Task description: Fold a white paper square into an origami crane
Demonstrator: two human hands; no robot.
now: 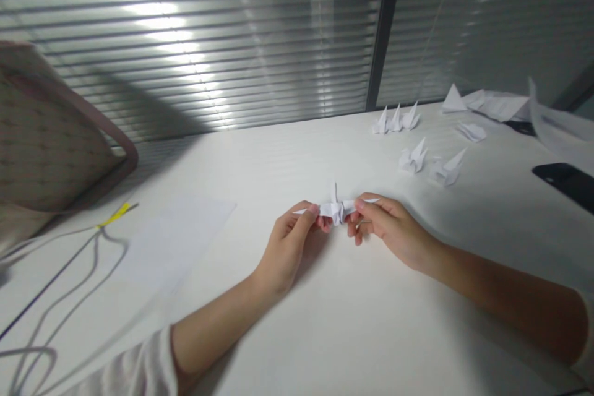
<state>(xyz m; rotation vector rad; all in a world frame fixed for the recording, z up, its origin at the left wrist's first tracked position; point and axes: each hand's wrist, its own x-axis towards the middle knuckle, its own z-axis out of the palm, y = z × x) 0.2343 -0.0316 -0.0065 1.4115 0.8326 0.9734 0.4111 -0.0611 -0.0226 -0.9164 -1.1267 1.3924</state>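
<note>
A small white folded paper crane (pixel 337 211) is held above the white table (pixel 343 322) between my two hands, its wings spread sideways and a thin point sticking up. My left hand (pixel 292 235) is closed on the left wing, thumb on top. The right wing is pinched by my right hand (pixel 394 226), with some of its fingers curled beneath. Both wing tips poke out past the fingers.
Several folded paper cranes (pixel 411 158) stand at the back right, near folded papers (pixel 492 104) and a dark phone (pixel 566 184). On the left lie a paper sheet (pixel 179 241), cables with a yellow tie (pixel 114 215) and a bag (pixel 51 142). Blinds (pixel 260 43) rise behind the table.
</note>
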